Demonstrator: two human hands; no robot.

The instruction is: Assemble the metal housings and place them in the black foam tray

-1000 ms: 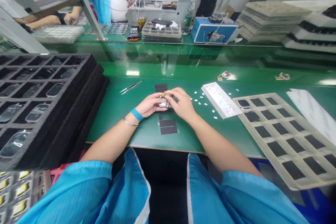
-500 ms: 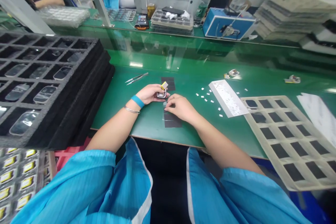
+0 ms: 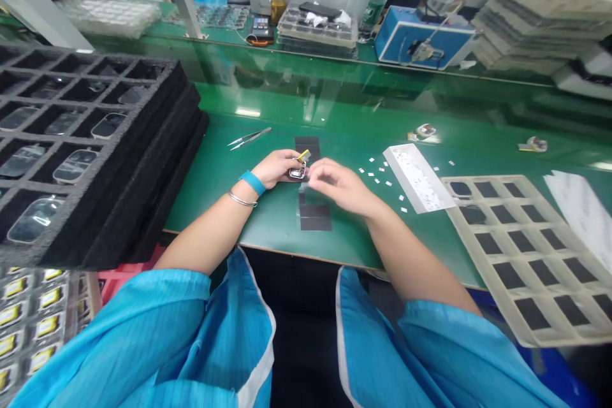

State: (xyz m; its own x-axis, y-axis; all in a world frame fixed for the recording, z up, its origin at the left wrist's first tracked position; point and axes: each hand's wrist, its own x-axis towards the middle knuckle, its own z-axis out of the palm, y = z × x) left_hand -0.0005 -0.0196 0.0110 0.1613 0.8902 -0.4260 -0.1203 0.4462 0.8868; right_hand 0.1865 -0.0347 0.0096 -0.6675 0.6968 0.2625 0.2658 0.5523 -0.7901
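Observation:
In my left hand (image 3: 280, 167) is a small open watch case (image 3: 297, 169) with electronics inside. A yellow-edged battery (image 3: 304, 156) stands tilted up at the case's upper edge, by my thumb. Close by on the right, my right hand (image 3: 337, 183) has its thumb and fingers bent together near the case's edge; whatever they pinch is too small to make out. Below the hands lies a dark sheet strip (image 3: 315, 218) with a clear film edge. Another dark strip (image 3: 306, 145) shows just beyond the case. Metal tweezers (image 3: 249, 138) rest to the left.
Stacked black foam trays (image 3: 157, 121) holding watch-like glass parts rise at left. To the right are a white box (image 3: 415, 178) of small white pieces, several loose pieces beside it, and a pale compartment tray (image 3: 519, 223). A blue box (image 3: 421, 38) stands at the back.
My right hand has lifted slightly from the dark strip and moved up and right, beside the case. My left hand still holds the case, now turned a little.

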